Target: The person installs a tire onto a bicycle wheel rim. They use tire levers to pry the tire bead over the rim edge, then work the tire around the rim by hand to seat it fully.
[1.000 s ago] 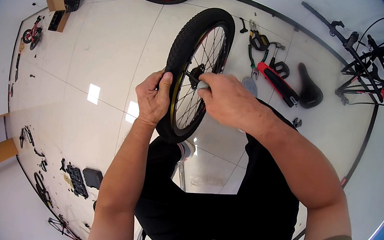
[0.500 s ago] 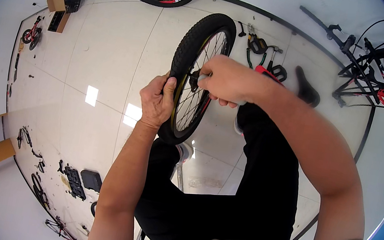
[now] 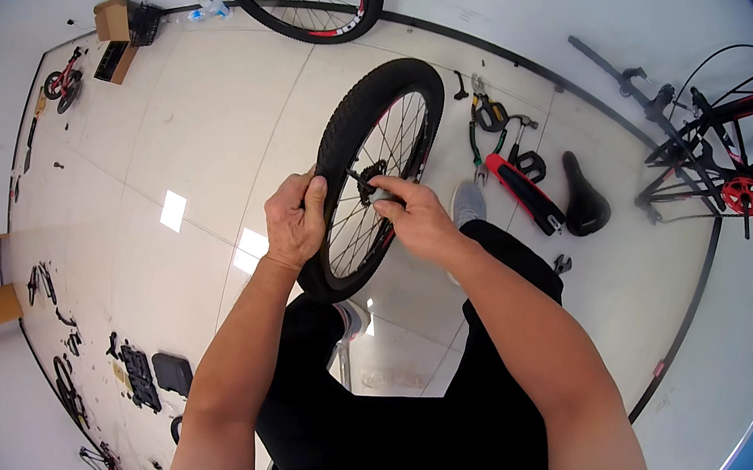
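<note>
A bicycle wheel point(image 3: 347, 126) with a black knobbly tyre stands upright between my knees, leaning slightly. My left hand point(image 3: 295, 221) is closed on the near left side of its tyre, thumb on top. At the hub, a dark sprocket cluster point(image 3: 370, 172) shows among the spokes. Beside it, my right hand point(image 3: 421, 221) pinches a small grey rounded piece point(image 3: 382, 196) between thumb and fingers. What that piece is, and whether it touches the hub, I cannot tell.
Right of the wheel lie pliers point(image 3: 489, 115), a hammer point(image 3: 520, 130), a pedal point(image 3: 530, 166), a red-and-black fender-like part point(image 3: 525, 194) and a saddle point(image 3: 586, 198). A bicycle frame point(image 3: 725, 144) leans at the far right. Another wheel point(image 3: 365, 4) rests against the wall. A tool case point(image 3: 140, 378) lies at lower left.
My right hand has gone from a raised fist over the hub to a lower pinch beside it. The wheel appears lower and more to the left in view; my left hand still grips its tyre.
</note>
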Motion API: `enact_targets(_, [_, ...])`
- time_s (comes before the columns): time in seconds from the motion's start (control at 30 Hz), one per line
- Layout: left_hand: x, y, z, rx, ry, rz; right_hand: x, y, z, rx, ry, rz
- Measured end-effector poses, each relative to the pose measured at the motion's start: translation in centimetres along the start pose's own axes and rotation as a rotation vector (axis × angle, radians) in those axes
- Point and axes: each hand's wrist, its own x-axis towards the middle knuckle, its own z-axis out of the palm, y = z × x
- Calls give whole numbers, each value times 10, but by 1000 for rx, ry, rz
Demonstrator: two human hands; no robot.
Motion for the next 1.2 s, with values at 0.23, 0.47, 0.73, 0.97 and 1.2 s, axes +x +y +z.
enact_targets(0.23, [-3,5,-2,-15,13,-40,5,7,3,-208,13,-94])
enact_targets(0.47, [-5,7,-3,-9,15,-80,-19,-18,13,79,47,232])
enact_targets(0.73, [-1,16,-16,48,-27,-345,-1,-35,24,699,222,590])
enact_targets(0.97, [48,59,-11,133,-209,-530,31,-7,42,521,202,447])
enact_targets(1.2, [70,37,-4,80,-324,-657,28,-7,31,145,101,349])
